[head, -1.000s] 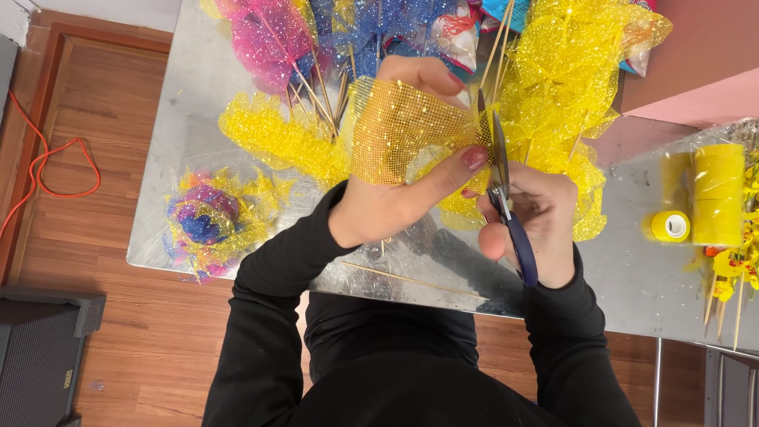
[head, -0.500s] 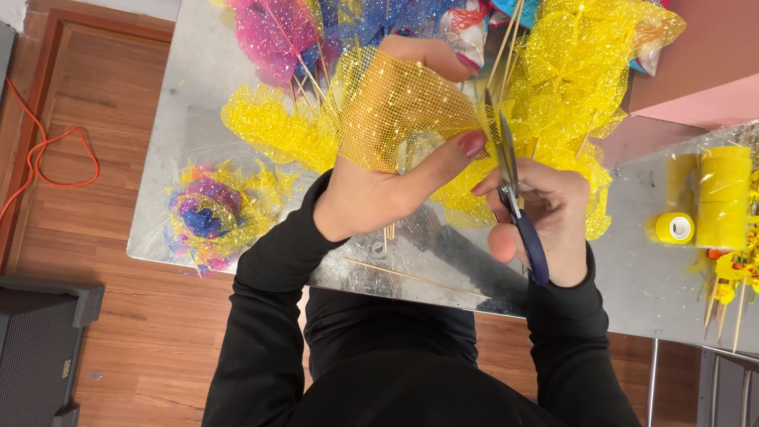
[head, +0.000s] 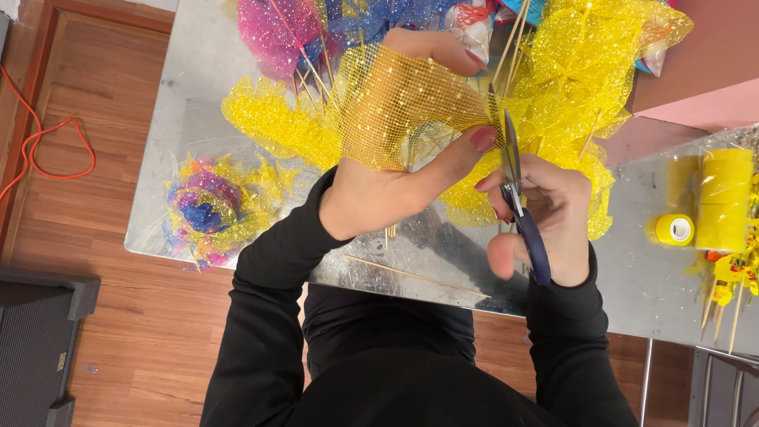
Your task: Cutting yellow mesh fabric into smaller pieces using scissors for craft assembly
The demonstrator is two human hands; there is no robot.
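My left hand [head: 387,178] pinches a piece of yellow glitter mesh [head: 395,107] between thumb and fingers, holding it stretched above the table. My right hand [head: 545,209] grips blue-handled scissors [head: 518,198], whose blades point up at the right edge of that mesh. Behind both hands lies a large heap of yellow mesh [head: 585,71] with thin wooden sticks poking out. Both arms wear black sleeves.
A shiny metal table [head: 182,87] holds a pink mesh bundle [head: 281,32], a blue one [head: 395,16], a multicoloured mesh flower [head: 207,207] at the left, a loose wooden stick [head: 415,275] and yellow tape rolls [head: 708,209] at the right. An orange cable [head: 47,150] lies on the wooden floor.
My left hand has lifted the yellow mesh higher and spread it wider. The scissors in my right hand have stayed at its right edge.
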